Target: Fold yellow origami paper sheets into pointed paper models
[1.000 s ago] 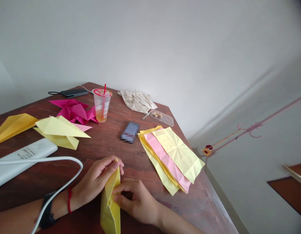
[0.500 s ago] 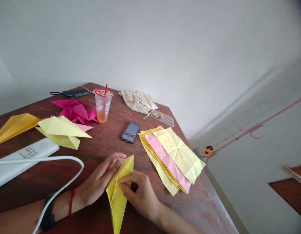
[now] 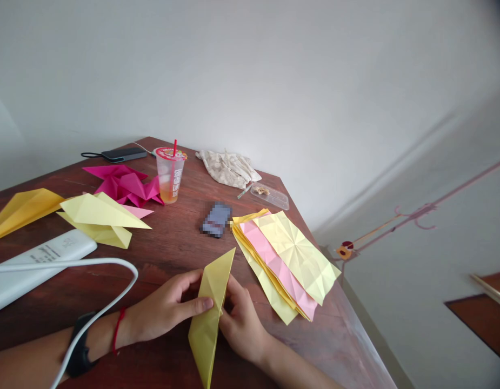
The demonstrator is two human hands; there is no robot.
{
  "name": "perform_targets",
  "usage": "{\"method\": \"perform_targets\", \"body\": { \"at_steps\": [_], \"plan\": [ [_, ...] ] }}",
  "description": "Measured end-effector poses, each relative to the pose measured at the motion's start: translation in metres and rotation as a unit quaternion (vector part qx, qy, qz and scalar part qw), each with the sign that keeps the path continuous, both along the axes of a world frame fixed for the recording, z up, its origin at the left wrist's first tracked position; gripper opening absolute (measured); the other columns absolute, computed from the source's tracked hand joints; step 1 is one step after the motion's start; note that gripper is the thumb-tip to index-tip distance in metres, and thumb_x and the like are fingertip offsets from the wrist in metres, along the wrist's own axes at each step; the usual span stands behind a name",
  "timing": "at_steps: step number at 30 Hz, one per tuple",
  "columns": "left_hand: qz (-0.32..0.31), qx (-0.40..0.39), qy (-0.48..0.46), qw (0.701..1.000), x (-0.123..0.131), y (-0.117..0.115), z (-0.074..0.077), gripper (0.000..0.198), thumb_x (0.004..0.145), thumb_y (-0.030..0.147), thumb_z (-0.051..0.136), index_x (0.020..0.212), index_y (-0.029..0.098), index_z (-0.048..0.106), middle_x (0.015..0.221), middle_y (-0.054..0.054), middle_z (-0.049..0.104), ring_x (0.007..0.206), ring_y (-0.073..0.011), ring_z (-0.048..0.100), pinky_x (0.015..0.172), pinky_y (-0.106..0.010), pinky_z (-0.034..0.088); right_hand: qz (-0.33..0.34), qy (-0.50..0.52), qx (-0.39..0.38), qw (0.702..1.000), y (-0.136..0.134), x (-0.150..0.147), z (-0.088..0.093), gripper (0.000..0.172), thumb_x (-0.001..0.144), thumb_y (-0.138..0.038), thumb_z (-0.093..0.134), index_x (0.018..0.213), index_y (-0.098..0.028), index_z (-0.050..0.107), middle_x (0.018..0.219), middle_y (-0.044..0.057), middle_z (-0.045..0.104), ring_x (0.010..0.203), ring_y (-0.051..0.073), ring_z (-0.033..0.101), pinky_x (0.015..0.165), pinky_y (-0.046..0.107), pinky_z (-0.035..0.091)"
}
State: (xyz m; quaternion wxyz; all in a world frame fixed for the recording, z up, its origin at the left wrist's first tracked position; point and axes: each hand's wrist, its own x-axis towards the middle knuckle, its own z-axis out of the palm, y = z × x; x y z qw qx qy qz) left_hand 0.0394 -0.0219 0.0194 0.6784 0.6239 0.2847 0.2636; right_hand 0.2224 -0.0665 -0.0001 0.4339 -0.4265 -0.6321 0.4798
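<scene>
Presently, head view only. The left hand (image 3: 168,302) and right hand (image 3: 242,319) are closed on a folded yellow paper (image 3: 212,292), which sits tilted between them, its upper point aimed toward the stacked sheets. Whether its lower tip touches the table cannot be told. The left thumb (image 3: 205,304) lies across the front face; the right fingers (image 3: 234,286) curl around the paper's right edge. Judged: edges kept aligned and pressure run evenly along the crease would suit this thin sheet best.

Surface: a dark reddish-brown wooden table (image 3: 168,251) carries a stack of creased yellow and pink sheets (image 3: 286,265) just right of the hands. Farther off lie pale yellow folded paper (image 3: 99,216), a magenta paper figure (image 3: 126,183), a plastic cup with a red straw (image 3: 170,175) and a pixelated phone (image 3: 216,219).

Room: a white wall (image 3: 274,81) rises behind, with a thin pink line (image 3: 432,205) running across the wall at right.
</scene>
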Motion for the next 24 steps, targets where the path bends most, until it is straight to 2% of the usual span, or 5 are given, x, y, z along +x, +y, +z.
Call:
{"method": "perform_targets", "body": {
  "at_steps": [6,11,16,21,24],
  "plan": [
    [-0.01,-0.037,-0.025,0.999,0.0024,0.0035,-0.0022,0.047,0.086,0.038,0.07,0.127,0.016,0.062,0.118,-0.012,0.071,0.103,-0.026,0.067,0.094,-0.04,0.052,-0.05,0.05,-0.011,0.997,-0.0045,0.0027,0.0019,0.029,0.1,-0.052,0.045,0.099,-0.024,0.048,0.09,0.001,0.056,0.08,0.016,0.052,0.075,0.027,0.047],
    [0.002,-0.036,-0.004,0.999,0.0025,0.0052,-0.0022,0.049,0.084,0.04,0.072,0.126,0.016,0.063,0.112,-0.01,0.073,0.099,-0.026,0.067,0.083,-0.034,0.053,-0.016,0.127,-0.064,0.99,-0.0017,-0.0006,0.0008,0.039,0.091,-0.057,0.061,0.099,-0.026,0.039,0.089,-0.001,0.06,0.071,0.014,0.055,0.066,0.025,0.046],
    [0.02,-0.003,0.054,0.998,0.0004,0.0033,-0.0015,0.036,0.088,0.045,0.066,0.103,0.013,0.073,0.091,-0.006,0.074,0.088,-0.0227,0.064,0.077,-0.028,0.05,-0.038,0.042,-0.07,0.996,0.0023,-0.0002,-0.0015,0.04,0.089,-0.058,0.064,0.088,-0.019,0.053,0.082,0.001,0.06,0.071,0.014,0.053,0.065,0.024,0.043],
    [0.103,0.039,0.114,0.987,-0.0026,-0.0007,0.0003,0.041,0.091,0.051,0.055,0.086,0.015,0.073,0.085,-0.004,0.071,0.085,-0.0216,0.06,0.074,-0.026,0.047,-0.028,-0.004,-0.063,0.998,0.0042,0.0028,-0.002,0.044,0.092,-0.057,0.06,0.083,-0.015,0.063,0.076,0.002,0.061,0.069,0.013,0.051,0.062,0.023,0.042],
    [0.105,0.051,0.121,0.986,-0.0025,-0.0005,0.0007,0.041,0.09,0.052,0.055,0.077,0.016,0.07,0.076,-0.002,0.067,0.077,-0.0194,0.057,0.068,-0.024,0.045,-0.01,-0.003,-0.061,0.998,0.0046,0.0031,-0.0018,0.042,0.091,-0.055,0.062,0.085,-0.014,0.065,0.078,0.003,0.063,0.07,0.014,0.053,0.063,0.024,0.044]
  ]
}}
